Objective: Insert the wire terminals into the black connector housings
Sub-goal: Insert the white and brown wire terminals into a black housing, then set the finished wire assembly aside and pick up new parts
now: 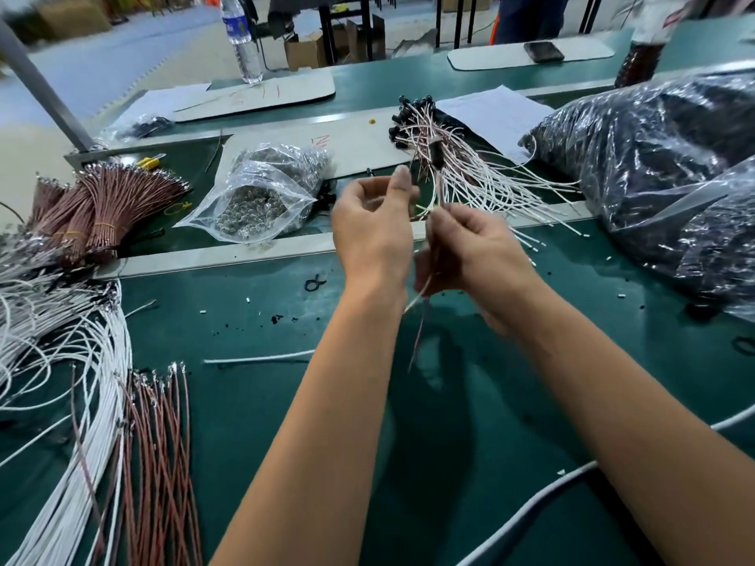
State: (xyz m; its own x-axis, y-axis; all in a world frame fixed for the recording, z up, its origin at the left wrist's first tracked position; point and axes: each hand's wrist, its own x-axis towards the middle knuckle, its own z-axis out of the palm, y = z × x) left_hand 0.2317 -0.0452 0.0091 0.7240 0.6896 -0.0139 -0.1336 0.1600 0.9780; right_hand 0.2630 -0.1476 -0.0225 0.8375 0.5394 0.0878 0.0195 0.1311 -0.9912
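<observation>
Above the green worktop [253, 402], the left hand [374, 226] was curled with thumb and fingertips pinched on a wire end, and the right hand [470, 255] gripped a brown and white wire pair [423, 316] whose black connector housing [436, 152] stood raised just beyond the fingers. A heap of finished assemblies [457, 157] lay far right of centre. Loose white wires [81, 361], brown wires [163, 443] and bundled brown wires [110, 206] at the left remained unfitted, so most of the work appeared outstanding.
</observation>
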